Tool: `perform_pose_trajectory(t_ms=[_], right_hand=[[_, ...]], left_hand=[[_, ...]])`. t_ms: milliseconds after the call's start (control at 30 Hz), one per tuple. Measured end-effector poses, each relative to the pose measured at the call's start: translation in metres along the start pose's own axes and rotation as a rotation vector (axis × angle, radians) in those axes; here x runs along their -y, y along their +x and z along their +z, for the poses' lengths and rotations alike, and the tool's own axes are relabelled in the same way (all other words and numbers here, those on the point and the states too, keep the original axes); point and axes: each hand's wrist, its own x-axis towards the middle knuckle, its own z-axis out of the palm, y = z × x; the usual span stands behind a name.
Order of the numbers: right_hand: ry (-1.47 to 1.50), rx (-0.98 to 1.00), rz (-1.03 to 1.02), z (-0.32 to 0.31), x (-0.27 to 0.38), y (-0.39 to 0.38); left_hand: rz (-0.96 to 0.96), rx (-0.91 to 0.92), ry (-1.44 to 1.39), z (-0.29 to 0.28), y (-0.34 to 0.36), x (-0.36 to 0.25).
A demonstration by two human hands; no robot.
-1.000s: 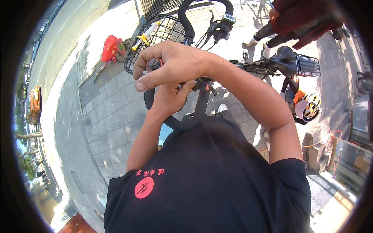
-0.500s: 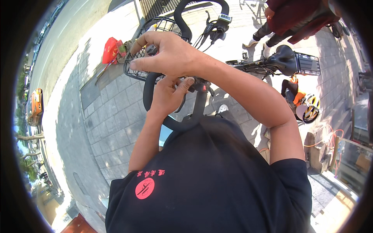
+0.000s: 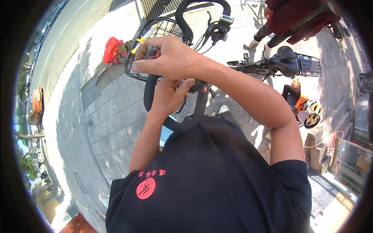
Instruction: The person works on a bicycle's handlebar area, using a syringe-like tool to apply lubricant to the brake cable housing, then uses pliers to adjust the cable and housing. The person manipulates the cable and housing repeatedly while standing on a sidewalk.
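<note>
My right hand (image 3: 173, 58) reaches across from the right, over the near side of the bicycle's handlebar. Between its thumb and curled fingers stands a red-and-dark tool handle (image 3: 154, 52); the tool's lower part is hidden. Just below it, my left hand (image 3: 168, 95) is closed at the curved black handlebar (image 3: 185, 125), thumb bent toward the small control parts. What its fingers pinch is hidden under my right hand. A black wire basket (image 3: 169, 26) is on the bicycle's front, beyond my right hand. A yellow-and-white stick (image 3: 144, 39) lies across it.
The black saddle (image 3: 285, 61) and rear rack (image 3: 308, 65) lie to the right. At the upper right stands a person (image 3: 299, 17) in dark red. Someone in orange with a helmet (image 3: 312, 106) crouches nearby. A red bag (image 3: 111, 50) is on the paving left of the basket.
My right hand has tilted slightly, baring more of the red tool handle and the yellow-and-white stick. My left hand stays nearly in place. The crouching person's helmet has shifted a little.
</note>
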Motion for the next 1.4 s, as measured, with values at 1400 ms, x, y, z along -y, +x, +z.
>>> perform_pose_trajectory(t_ms=[1400], right_hand=[[0.104, -0.169, 0.086, -0.003, -0.011, 0.022]], left_hand=[[-0.046, -0.062, -0.037, 0.002, 0.005, -0.002]])
